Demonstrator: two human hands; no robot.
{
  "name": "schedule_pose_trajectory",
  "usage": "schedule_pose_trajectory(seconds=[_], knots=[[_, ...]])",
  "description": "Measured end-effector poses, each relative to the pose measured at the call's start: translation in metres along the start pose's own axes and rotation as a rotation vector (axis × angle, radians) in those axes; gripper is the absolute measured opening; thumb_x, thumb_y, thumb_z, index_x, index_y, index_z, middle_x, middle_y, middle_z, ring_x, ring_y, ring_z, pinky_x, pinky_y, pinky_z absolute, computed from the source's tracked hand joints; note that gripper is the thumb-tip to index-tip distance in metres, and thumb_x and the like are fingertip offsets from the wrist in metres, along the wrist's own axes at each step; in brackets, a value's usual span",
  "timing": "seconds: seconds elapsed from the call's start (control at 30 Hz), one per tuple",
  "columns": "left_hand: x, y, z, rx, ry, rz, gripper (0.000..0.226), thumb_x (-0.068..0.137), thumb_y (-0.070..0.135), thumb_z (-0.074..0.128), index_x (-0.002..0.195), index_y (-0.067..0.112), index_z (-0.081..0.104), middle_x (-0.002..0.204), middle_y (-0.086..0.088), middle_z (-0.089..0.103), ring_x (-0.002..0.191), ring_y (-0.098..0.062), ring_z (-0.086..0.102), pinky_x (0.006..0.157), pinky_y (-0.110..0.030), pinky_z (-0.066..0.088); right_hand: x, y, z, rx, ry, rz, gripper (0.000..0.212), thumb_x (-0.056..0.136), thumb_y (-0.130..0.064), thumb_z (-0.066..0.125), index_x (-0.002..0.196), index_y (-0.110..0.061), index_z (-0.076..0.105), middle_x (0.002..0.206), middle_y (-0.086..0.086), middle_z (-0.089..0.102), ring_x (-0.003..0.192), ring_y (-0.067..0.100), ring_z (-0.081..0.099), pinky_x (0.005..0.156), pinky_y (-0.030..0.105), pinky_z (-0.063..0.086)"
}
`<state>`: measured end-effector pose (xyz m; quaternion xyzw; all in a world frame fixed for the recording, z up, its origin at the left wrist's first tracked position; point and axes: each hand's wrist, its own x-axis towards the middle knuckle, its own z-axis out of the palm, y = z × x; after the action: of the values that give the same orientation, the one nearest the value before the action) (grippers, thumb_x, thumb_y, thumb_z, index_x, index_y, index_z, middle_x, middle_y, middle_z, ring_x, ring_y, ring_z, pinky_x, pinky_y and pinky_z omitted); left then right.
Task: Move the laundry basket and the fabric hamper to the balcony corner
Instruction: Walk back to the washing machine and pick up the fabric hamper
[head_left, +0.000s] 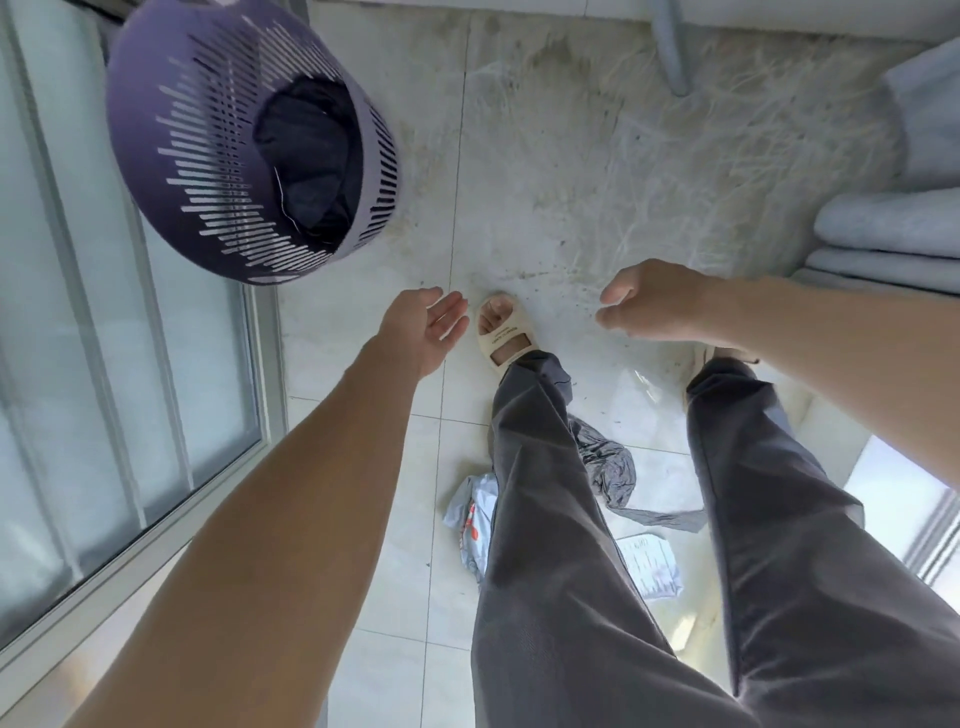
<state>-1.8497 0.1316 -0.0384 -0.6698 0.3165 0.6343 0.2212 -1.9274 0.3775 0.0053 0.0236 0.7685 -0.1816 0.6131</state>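
Observation:
A purple slatted plastic laundry basket (208, 156) stands on the tiled floor at the upper left, against the glass window wall, with dark clothing (311, 156) inside it. My left hand (423, 327) hangs open below and to the right of the basket, apart from it, holding nothing. My right hand (649, 301) is at centre right, its fingers loosely curled, and it too holds nothing. No fabric hamper is clearly in view.
Glass panels with a metal frame (156, 389) run along the left. Folded pale fabric (893, 234) is stacked at the right edge. A grey pole (670, 47) stands at the top. Crumpled grey cloth (608, 462) and plastic bags (649, 566) lie between my feet; the far floor is stained.

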Motion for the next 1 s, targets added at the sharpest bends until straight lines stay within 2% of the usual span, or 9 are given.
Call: schedule_pose_trajectory(seconds=[0.2,0.33,0.43,0.5,0.57,0.7,0.87,0.93,1.0], knots=[[-0.026,-0.045,0.073,0.175,-0.049,-0.020,0.034,0.099,0.010,0.049,0.132,0.002,0.052,0.123,-0.013,0.066,0.112,-0.025,0.064,0.098,-0.036,0.051,-0.033,0.080,-0.018,0.095,0.060,0.059,0.038,0.094,-0.030,0.060,0.129,-0.015,0.062,0.131,0.007,0.062,0.120,0.026,0.057,0.092,0.029,0.044],[-0.045,-0.082,0.131,0.318,-0.086,-0.017,0.033,0.100,0.009,0.045,0.132,0.002,0.052,0.123,-0.013,0.065,0.109,-0.025,0.064,0.094,-0.035,0.052,-0.058,0.137,-0.024,0.189,0.075,0.111,0.018,0.091,-0.026,0.060,0.099,-0.013,0.069,0.102,0.009,0.067,0.106,0.028,0.062,0.079,0.029,0.046],[-0.059,-0.111,0.170,0.468,-0.100,-0.001,0.033,0.102,0.010,0.042,0.133,0.002,0.052,0.127,-0.014,0.065,0.107,-0.024,0.064,0.093,-0.035,0.051,-0.074,0.169,-0.025,0.240,0.097,0.145,0.027,0.090,-0.024,0.060,0.110,-0.009,0.071,0.107,0.015,0.067,0.103,0.028,0.062,0.082,0.030,0.049],[-0.068,-0.132,0.196,0.561,-0.099,0.003,0.032,0.103,0.011,0.040,0.131,0.003,0.053,0.127,-0.015,0.065,0.111,-0.025,0.064,0.091,-0.035,0.052,-0.085,0.189,-0.025,0.279,0.087,0.150,0.029,0.090,-0.023,0.058,0.113,-0.011,0.070,0.102,0.010,0.070,0.095,0.024,0.061,0.074,0.029,0.047],[-0.078,-0.150,0.219,0.641,-0.096,0.006,0.031,0.103,0.011,0.039,0.128,0.004,0.055,0.128,-0.014,0.065,0.115,-0.026,0.064,0.088,-0.035,0.053,-0.094,0.206,-0.025,0.338,0.083,0.154,0.028,0.090,-0.021,0.055,0.111,-0.011,0.069,0.090,0.009,0.068,0.088,0.024,0.062,0.066,0.028,0.045],[-0.102,-0.183,0.257,0.739,-0.098,0.004,0.031,0.103,0.012,0.040,0.128,0.004,0.056,0.127,-0.015,0.065,0.116,-0.026,0.064,0.093,-0.036,0.052,-0.118,0.233,-0.032,0.391,0.111,0.158,0.019,0.086,-0.017,0.053,0.094,-0.010,0.068,0.088,0.014,0.070,0.088,0.031,0.066,0.067,0.030,0.047],[-0.128,-0.208,0.281,0.740,-0.150,0.027,0.031,0.103,0.013,0.039,0.127,0.005,0.057,0.126,-0.015,0.066,0.115,-0.026,0.064,0.095,-0.036,0.051,-0.136,0.256,-0.039,0.317,0.155,0.193,0.024,0.090,-0.022,0.052,0.101,-0.009,0.069,0.086,0.007,0.066,0.080,0.024,0.060,0.054,0.025,0.037],[-0.139,-0.217,0.280,0.759,-0.182,-0.001,0.031,0.104,0.014,0.038,0.127,0.005,0.056,0.118,-0.014,0.068,0.108,-0.026,0.066,0.092,-0.036,0.052,-0.141,0.262,-0.042,0.335,0.208,0.211,0.022,0.089,-0.024,0.053,0.097,-0.009,0.067,0.082,0.007,0.061,0.077,0.024,0.056,0.051,0.024,0.034],[-0.152,-0.222,0.272,0.849,-0.168,-0.009,0.028,0.102,0.017,0.042,0.123,0.008,0.058,0.105,-0.010,0.069,0.093,-0.023,0.067,0.080,-0.033,0.054,-0.150,0.263,-0.047,0.397,0.249,0.209,0.021,0.085,-0.021,0.054,0.090,-0.007,0.069,0.080,0.009,0.067,0.078,0.027,0.063,0.057,0.027,0.044]])
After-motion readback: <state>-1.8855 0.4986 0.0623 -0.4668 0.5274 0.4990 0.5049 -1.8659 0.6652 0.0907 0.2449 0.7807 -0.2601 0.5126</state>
